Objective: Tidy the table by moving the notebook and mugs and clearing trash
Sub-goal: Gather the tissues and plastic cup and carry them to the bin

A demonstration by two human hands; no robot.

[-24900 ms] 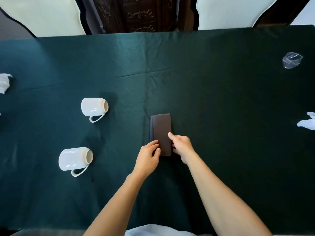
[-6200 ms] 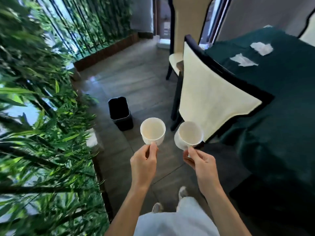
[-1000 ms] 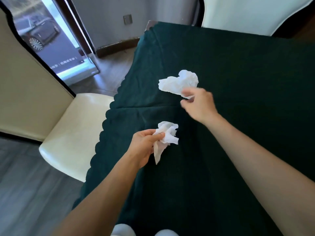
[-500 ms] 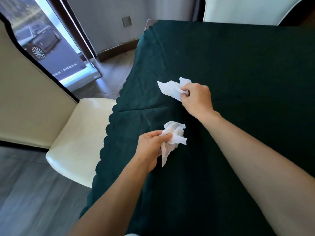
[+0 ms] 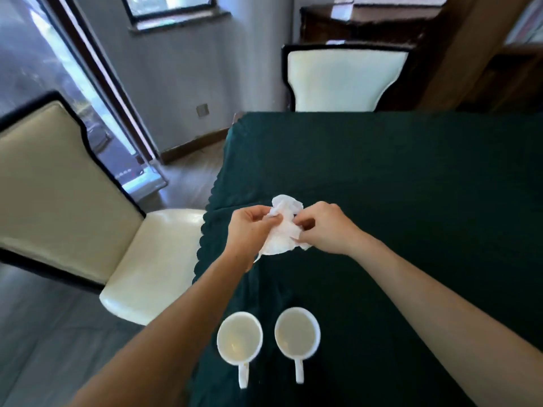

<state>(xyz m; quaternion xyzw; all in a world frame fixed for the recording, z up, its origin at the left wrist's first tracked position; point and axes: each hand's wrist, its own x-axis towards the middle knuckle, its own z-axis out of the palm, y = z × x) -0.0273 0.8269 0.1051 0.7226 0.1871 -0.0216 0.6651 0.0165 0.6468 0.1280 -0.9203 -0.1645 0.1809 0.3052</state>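
Note:
Crumpled white tissue paper (image 5: 282,227) is bunched between both hands above the dark green tablecloth (image 5: 411,186), near the table's left edge. My left hand (image 5: 252,227) grips its left side and my right hand (image 5: 326,227) pinches its right side. Two white mugs stand upright side by side close to me, the left mug (image 5: 239,339) and the right mug (image 5: 297,332), handles pointing toward me. The notebook is out of view.
A cream chair (image 5: 73,207) with a dark frame stands left of the table, its seat next to the table edge. Another cream chair (image 5: 343,80) stands at the far end. A glass door and grey floor lie to the left.
My two hands, each holding a separate tissue half a second ago, have come together so the tissues form one bunch. The view has pulled back, and the two mugs now show.

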